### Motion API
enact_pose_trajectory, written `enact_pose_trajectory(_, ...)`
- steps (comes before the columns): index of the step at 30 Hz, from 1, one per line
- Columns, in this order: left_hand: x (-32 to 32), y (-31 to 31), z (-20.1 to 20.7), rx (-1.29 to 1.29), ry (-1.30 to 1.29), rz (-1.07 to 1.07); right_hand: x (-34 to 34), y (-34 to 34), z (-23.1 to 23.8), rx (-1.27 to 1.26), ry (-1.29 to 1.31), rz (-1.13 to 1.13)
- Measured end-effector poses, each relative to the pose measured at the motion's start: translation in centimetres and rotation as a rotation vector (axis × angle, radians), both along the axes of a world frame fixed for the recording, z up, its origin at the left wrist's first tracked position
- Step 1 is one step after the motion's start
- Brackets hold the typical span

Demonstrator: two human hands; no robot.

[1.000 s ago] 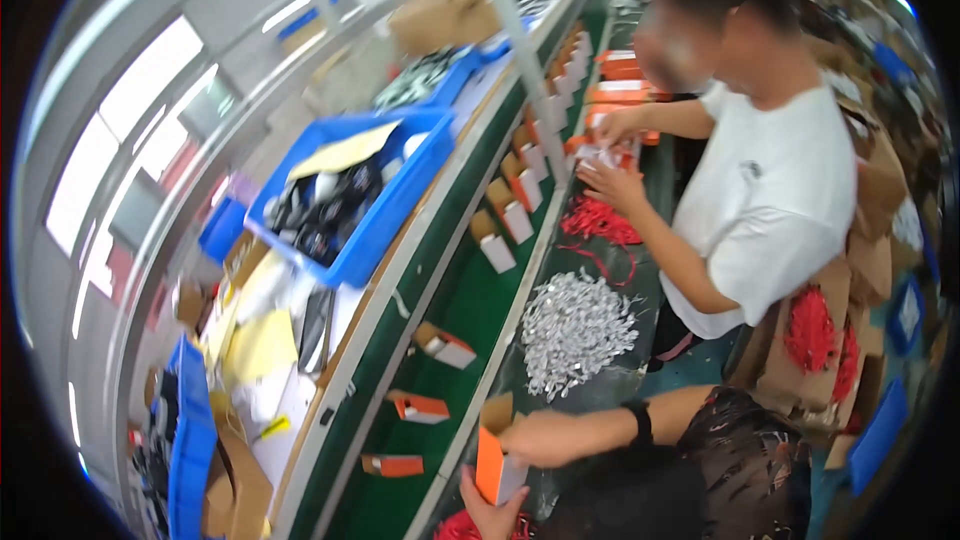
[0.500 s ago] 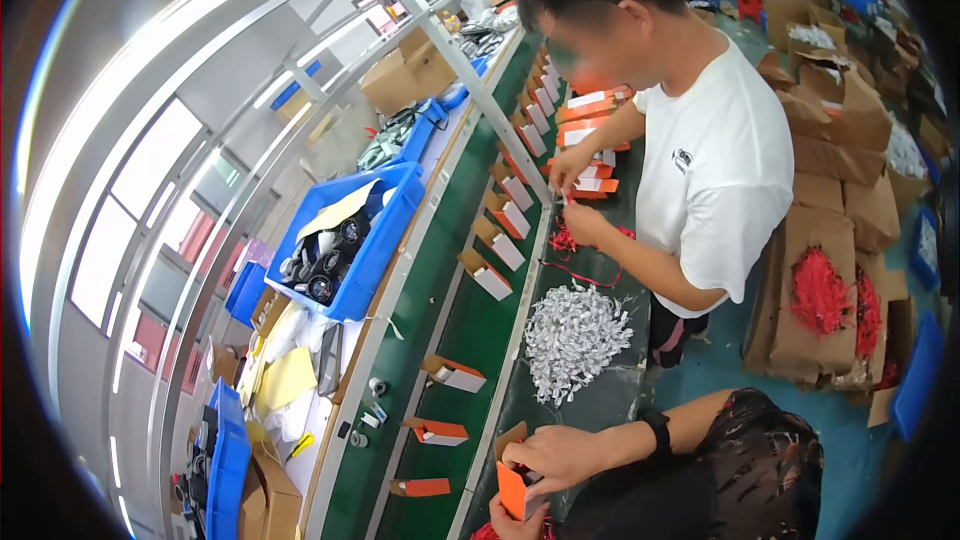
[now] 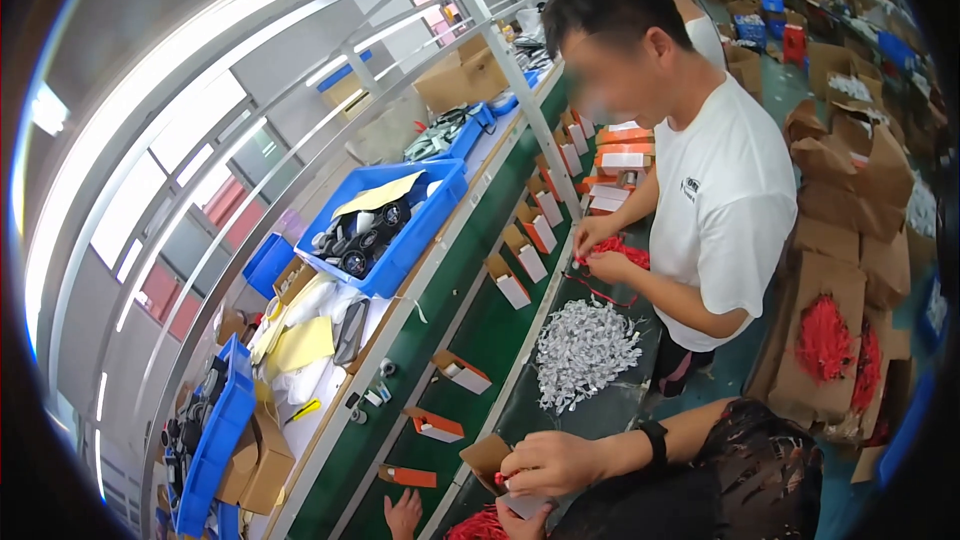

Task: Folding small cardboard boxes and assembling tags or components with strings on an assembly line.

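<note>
At the lower middle, my left hand (image 3: pixel 524 522) holds a small carton (image 3: pixel 522 506) with a white side and an open brown flap. My right hand (image 3: pixel 550 462), with a black band on its wrist, is at the carton's mouth. Its fingers are closed around a small red bundle (image 3: pixel 500 479), mostly hidden by the fingers and flap. Beside the carton lies a pile of red corded bundles (image 3: pixel 478 527), cut off by the lower edge. A heap of small silvery-white packets (image 3: pixel 585 353) lies on the dark bench beyond my right hand.
Open orange-and-white cartons (image 3: pixel 435 425) stand along the green conveyor (image 3: pixel 410 460). Another person's hand (image 3: pixel 403 514) reaches over it. A co-worker in a white shirt (image 3: pixel 725 205) handles red cords. Blue bins (image 3: pixel 385 275) line the far shelf; brown cartons (image 3: pixel 830 305) stand at right.
My view has shifted, moving the scene rightward and down. The carton has turned from its orange side to its white side. Another person's hand has appeared over the conveyor.
</note>
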State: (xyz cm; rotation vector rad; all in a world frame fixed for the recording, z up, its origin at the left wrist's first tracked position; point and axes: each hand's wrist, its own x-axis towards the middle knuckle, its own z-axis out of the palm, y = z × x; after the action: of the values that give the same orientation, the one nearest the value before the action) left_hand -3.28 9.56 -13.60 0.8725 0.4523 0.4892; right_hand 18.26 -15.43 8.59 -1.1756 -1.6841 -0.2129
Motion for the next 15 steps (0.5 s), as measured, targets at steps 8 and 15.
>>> enact_pose_trajectory(8,2.5,-13.1,6.8,0.808,0.323,0.218,-0.7,0.5,-0.9,-0.323,-0.285,-0.156)
enact_pose_trajectory(15,0.6,-13.1,5.3,0.753,0.348,0.259,-0.5,1.0,-1.0,-0.082,-0.078,-0.176)
